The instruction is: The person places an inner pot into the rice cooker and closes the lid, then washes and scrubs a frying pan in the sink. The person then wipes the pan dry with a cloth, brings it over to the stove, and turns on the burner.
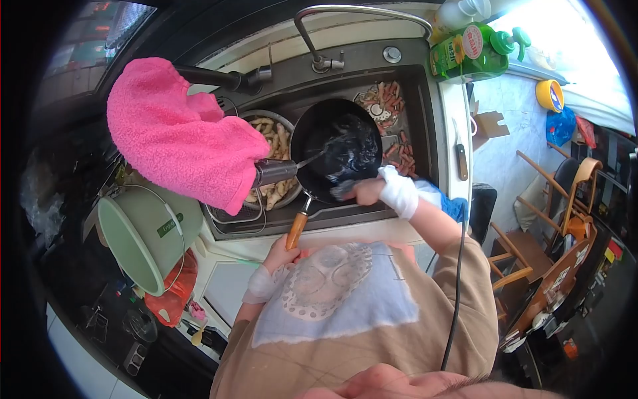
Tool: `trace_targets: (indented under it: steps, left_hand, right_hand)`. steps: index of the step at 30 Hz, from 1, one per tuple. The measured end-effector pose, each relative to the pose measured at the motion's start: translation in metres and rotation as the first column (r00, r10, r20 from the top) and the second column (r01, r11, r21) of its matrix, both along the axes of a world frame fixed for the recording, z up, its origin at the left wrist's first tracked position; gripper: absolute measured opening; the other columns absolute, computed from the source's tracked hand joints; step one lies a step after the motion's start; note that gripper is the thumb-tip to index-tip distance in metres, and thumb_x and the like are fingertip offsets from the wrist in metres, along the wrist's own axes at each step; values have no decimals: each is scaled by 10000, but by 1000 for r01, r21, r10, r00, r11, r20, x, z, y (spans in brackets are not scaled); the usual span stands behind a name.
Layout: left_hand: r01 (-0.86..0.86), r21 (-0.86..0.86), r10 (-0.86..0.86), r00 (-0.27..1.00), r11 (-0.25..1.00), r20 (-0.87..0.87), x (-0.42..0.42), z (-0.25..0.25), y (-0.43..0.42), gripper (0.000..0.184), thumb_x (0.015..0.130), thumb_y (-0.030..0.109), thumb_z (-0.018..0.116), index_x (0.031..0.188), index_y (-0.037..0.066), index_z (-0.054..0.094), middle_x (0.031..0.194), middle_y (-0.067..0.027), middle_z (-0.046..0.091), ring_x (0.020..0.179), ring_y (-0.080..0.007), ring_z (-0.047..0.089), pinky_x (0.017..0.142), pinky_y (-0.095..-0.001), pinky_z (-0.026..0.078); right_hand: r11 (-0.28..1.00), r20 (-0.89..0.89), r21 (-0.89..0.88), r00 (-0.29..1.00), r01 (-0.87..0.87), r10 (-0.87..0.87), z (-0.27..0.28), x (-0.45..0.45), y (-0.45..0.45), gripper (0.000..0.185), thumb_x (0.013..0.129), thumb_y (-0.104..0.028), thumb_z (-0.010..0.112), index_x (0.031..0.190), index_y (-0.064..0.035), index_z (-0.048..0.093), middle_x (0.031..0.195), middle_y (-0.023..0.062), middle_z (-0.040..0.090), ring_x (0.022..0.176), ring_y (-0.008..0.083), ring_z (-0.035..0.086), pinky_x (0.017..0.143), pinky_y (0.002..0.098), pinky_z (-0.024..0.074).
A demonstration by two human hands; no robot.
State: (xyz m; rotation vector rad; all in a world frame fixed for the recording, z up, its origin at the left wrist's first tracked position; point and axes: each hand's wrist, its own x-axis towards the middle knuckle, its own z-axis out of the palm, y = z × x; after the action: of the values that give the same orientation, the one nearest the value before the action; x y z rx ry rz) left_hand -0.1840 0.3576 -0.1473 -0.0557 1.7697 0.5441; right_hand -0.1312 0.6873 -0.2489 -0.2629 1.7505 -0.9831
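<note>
A round, glossy black pan lies over the sink at frame centre. The left hand is wrapped round its smooth wooden handle; the right hand, curled, holds a blurred grey scrubber against it.

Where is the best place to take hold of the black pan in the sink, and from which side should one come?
Probably by the wooden handle, from the person's side, slightly left: it is slim and sticks out past the rim of the black pan toward the body. The left hand holds its end. The wide, round rim offers less to close around.
</note>
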Motion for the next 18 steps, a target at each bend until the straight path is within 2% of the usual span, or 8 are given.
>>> trace_targets:
  steps: [2,5,6,7,8,12,14,18]
  left_hand:
    - [-152,97,145,987,984,72,8,-15,-20,285,802,20,613,1080,39,553,754,-49,618,577,-107,595,518,-253,468]
    - [-88,60,86,996,994,38,5,-3,-9,304,783,39,633,1078,37,557,762,-47,615,602,-118,594,551,-268,477]
    - [-84,60,82,996,995,35,5,-8,-13,304,783,39,633,1078,37,557,762,-47,615,602,-118,594,551,-268,477]
    - [-46,63,44,999,997,20,7,-18,-21,315,774,54,644,1076,36,558,770,-47,616,630,-128,602,579,-279,484]
    - [-9,65,8,1000,998,6,8,-23,-27,327,764,69,655,1074,36,560,778,-48,618,658,-137,611,606,-290,491]
    - [-24,58,24,1000,998,3,8,-17,-22,350,748,96,671,1075,31,565,796,-53,623,729,-160,628,668,-310,501]
    - [37,47,-36,999,998,-23,8,-20,-23,355,753,96,667,1088,32,567,822,-62,630,746,-168,630,687,-316,504]
    - [40,81,-35,998,996,-53,11,-17,-21,363,758,92,660,1105,33,573,858,-72,638,768,-177,630,704,-321,507]
  right_hand:
    - [906,135,296,952,-304,275,3,-16,18,486,804,-113,527,1282,-137,608,1236,173,624,1140,335,589,1014,371,426]
    - [817,-146,564,988,119,-43,-206,36,12,395,821,-127,511,1187,-134,659,1240,127,632,1157,344,573,1013,385,435]
    - [385,-626,386,544,838,-558,-286,22,-14,430,855,-153,492,1269,-88,590,1331,135,571,1282,343,482,1064,396,394]
    - [384,-626,383,542,840,-561,-217,-1,15,430,855,-153,492,1269,-88,590,1331,135,571,1282,343,482,1064,396,394]
    - [646,-465,354,726,677,-506,-122,-51,11,505,913,-181,482,1406,-76,446,1437,183,458,1402,351,321,1138,395,302]
    - [441,-141,-207,420,873,-897,-97,-100,-29,698,936,-232,551,1535,-131,206,1535,194,314,1451,298,243,1167,325,215]
    - [539,-17,-406,584,738,-811,-89,-90,-43,605,956,-201,528,1497,-63,294,1540,174,313,1445,266,261,1163,295,202]
    - [808,134,-338,874,483,-467,-29,-33,-47,468,912,-136,522,1380,-124,522,1172,108,678,1026,175,586,968,288,414]
